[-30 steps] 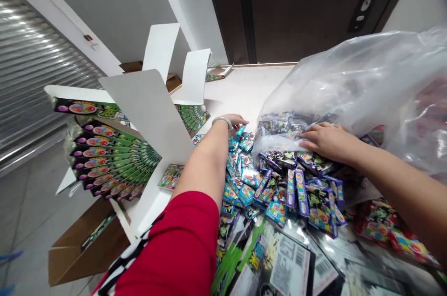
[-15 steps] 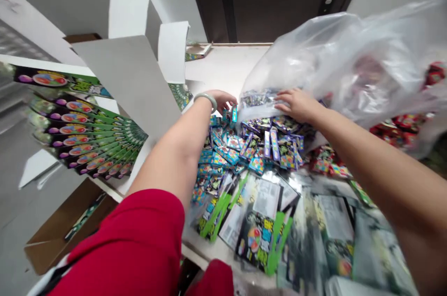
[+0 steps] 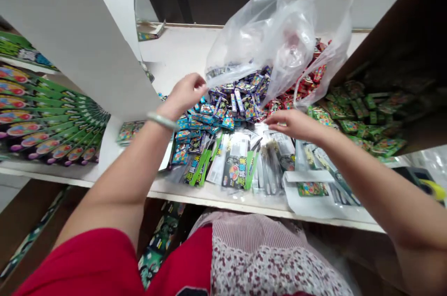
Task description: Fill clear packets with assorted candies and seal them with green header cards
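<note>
My left hand (image 3: 186, 93), with a pale bangle on its wrist, is by the left edge of a clear plastic bag (image 3: 240, 37). Its fingers curl in towards the thumb; what they hold, if anything, I cannot make out. Below it lie blue candy packets (image 3: 200, 121), beside purple candy packets (image 3: 244, 96) that spill from the bag's mouth. My right hand (image 3: 293, 124) hovers by the red candy packets (image 3: 277, 106), fingers stretched to the left and nothing visible in them. Under it are flat printed sleeves (image 3: 237, 165) in clear plastic.
White cartons (image 3: 70, 49) with fanned green printed cards (image 3: 59, 124) stand at the left. Green packets (image 3: 366, 114) fill a dark box (image 3: 405, 40) at the right. The table's front edge (image 3: 265, 207) runs before me, with open brown boxes (image 3: 31, 226) below.
The view has shifted to the right and lower. My right hand has left the purple packets and bag and come nearer, towards the red packets. My left hand remains at the bag's left side.
</note>
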A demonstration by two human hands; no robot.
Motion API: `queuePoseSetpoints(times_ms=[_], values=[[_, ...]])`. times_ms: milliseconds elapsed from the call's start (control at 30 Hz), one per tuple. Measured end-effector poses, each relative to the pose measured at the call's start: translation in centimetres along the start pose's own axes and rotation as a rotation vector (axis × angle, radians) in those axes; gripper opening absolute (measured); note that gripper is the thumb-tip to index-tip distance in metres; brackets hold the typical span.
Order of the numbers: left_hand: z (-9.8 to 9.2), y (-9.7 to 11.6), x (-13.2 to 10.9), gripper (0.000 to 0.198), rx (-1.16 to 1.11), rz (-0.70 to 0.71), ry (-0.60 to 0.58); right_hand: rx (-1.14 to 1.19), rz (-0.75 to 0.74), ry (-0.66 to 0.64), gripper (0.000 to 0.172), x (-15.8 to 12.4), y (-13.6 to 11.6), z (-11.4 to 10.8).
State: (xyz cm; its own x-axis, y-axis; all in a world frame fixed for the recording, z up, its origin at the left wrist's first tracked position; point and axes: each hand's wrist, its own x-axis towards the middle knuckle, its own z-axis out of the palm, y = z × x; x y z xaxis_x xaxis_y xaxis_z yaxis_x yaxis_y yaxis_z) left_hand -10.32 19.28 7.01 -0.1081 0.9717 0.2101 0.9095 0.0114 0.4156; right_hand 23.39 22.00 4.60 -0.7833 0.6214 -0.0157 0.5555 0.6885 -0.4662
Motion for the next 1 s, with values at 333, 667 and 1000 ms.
queuePoseSetpoints(times_ms=[333, 667, 1000], values=[[12.9, 3.4, -21.3, 0.066, 0.002, 0.13, -0.277, -0.172, 0.248, -0.019, 0.057, 4.7, -7.9, 11.4], [13.7, 1.5, -21.1, 0.073, -0.121, 0.205, -0.321, -0.192, 0.441, 0.03, 0.068, 4.7, -8.4, 11.3], [10.1, 4.4, -15.3, 0.028, -0.74, -0.049, 0.047, 0.17, 0.341, 0.137, 0.012, -0.2, -9.0, 2.4]])
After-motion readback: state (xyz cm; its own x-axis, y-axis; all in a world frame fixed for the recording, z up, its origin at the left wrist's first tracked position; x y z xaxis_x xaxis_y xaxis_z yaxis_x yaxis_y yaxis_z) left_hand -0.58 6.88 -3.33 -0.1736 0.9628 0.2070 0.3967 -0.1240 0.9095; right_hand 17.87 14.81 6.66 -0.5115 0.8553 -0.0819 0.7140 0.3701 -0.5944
